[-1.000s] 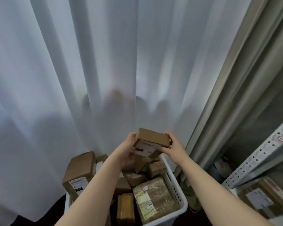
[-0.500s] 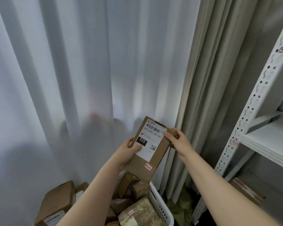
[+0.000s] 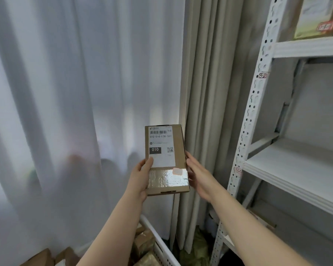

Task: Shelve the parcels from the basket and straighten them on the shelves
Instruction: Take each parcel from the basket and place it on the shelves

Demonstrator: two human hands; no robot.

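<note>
A flat brown cardboard parcel (image 3: 166,179) with a white barcode label and shiny tape is held upright in front of me, label facing me. My left hand (image 3: 140,175) grips its left edge, thumb on the label and fingers behind. My right hand (image 3: 199,174) lies along the parcel's right edge with fingers fairly straight; it is blurred. The white basket (image 3: 159,245) shows at the bottom, with several brown parcels (image 3: 142,243) in it. The white metal shelving (image 3: 296,169) stands to the right.
An upper shelf board (image 3: 308,48) carries a box (image 3: 315,16). A brown parcel (image 3: 261,220) lies on a low shelf. White sheer curtains (image 3: 75,93) and beige drapes (image 3: 206,93) hang behind. More boxes (image 3: 44,259) sit at the bottom left.
The parcel rose out of the basket and was turned upright, label facing me. My view swung up and right toward the shelving. My right hand slid down the parcel's right edge.
</note>
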